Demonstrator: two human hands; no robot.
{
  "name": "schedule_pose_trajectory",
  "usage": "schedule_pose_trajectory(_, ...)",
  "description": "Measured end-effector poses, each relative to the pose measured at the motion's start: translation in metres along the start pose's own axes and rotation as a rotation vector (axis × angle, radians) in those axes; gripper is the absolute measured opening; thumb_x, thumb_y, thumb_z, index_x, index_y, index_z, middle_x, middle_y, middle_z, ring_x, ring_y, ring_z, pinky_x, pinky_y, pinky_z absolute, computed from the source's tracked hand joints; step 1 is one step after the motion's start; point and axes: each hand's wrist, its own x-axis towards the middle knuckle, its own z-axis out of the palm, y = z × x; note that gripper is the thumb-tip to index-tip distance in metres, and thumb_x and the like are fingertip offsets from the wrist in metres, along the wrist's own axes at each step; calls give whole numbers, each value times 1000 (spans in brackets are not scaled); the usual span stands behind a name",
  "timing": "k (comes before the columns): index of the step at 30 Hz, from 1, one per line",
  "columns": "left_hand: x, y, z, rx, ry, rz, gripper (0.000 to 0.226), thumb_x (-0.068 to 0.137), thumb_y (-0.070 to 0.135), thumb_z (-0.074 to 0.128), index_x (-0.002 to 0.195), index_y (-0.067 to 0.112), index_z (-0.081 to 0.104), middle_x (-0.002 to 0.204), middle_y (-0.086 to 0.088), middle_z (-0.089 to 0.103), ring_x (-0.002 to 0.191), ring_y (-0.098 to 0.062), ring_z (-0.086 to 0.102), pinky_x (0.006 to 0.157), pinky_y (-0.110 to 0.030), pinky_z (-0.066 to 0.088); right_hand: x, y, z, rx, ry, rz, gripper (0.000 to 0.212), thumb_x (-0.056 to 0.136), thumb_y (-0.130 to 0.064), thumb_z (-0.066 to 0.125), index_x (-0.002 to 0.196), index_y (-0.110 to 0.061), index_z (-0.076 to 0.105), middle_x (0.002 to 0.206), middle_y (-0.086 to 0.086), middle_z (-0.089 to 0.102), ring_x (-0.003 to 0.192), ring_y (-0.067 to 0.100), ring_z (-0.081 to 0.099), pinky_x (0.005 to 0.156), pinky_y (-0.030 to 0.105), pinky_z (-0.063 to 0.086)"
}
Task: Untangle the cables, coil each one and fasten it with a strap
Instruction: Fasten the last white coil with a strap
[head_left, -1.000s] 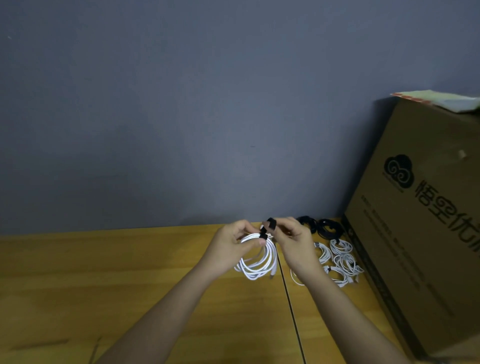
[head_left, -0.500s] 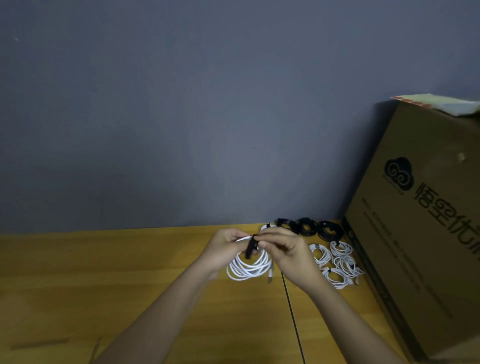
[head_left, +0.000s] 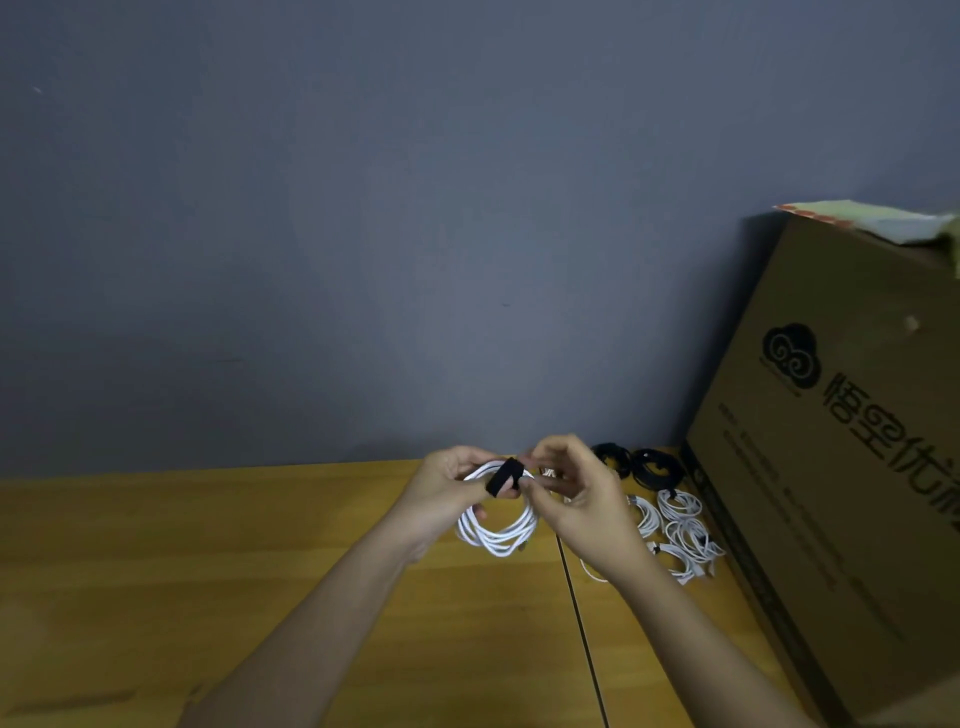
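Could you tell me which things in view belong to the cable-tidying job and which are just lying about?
Job in hand:
left hand, holding the white cable coil
right hand, pinching the black strap
white coils and black coils on the table

Lying about:
cardboard box
paper on top of it

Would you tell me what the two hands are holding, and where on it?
The left hand grips the white cable coil at its top, beside the black strap. The right hand pinches the strap's end there.
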Motion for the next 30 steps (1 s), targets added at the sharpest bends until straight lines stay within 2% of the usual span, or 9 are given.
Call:
schedule_pose_trajectory(2,-1,1,2,21,-1,26,14,83,1,69,94,8,66,82,1,75,76,-12,72,48,-17,44,2,-2,0,-66,-11,-57,31,84,1,68,97,-27,65,99,-5,65,96,4,63,81,19,52)
schedule_pose_trajectory(5,-2,2,3,47,29,57,11,85,2,68,93,8,65,76,4,74,67,-7,69,47,-18,45,5,-5,-1,-146,4,-134,21,87,0,65,94,-18,72,94,-5,65,90,1,61,73,12,48)
schedule_pose_trajectory(9,-2,5,3,42,48,83,5,87,5,66,91,8,65,78,2,75,77,-13,73,47,-16,44,7,-4,4,-80,107,-78,18,89,-1,61,92,-16,71,92,-4,66,86,5,63,71,26,53)
schedule_pose_trajectory(14,0,5,1,35,86,57,8,88,6,65,89,12,70,75,1,73,66,-3,68,50,-13,43,5,-2,1,-121,21,-111,21,87,1,64,96,-15,74,99,-1,64,93,2,61,74,10,47)
schedule_pose_trajectory(18,1,6,-2,6,84,46,9,89,11,65,89,18,72,72,8,73,62,1,63,51,-13,44,7,-3,-4,-88,-39,-66,23,88,-7,65,100,-24,74,103,-5,68,97,7,64,72,20,54)
schedule_pose_trajectory(22,3,8,-6,3,76,36,10,90,15,64,94,20,72,82,12,74,72,4,65,53,-14,46,9,-7,-1,-37,-69,6,31,83,-10,72,98,-37,72,104,-13,70,87,7,68,71,24,56)
schedule_pose_trajectory(25,2,10,-8,5,51,41,11,91,16,63,98,19,71,83,11,74,73,4,65,54,-14,46,9,-8,0,-49,-59,39,37,83,-11,71,94,-47,70,84,-8,74,69,15,70,64,26,57)
schedule_pose_trajectory(27,1,10,-10,1,28,38,12,91,17,63,101,17,70,86,8,74,75,1,66,55,-15,48,9,-6,0,-14,-53,64,35,85,-11,70,95,-45,71,73,0,73,56,22,68,62,35,58)
schedule_pose_trajectory(30,1,9,-13,8,11,20,13,91,19,64,102,18,70,92,3,74,81,-5,68,60,-19,51,10,-3,2,11,-56,91,26,86,-11,69,100,-32,73,70,3,72,45,26,63,55,49,56)
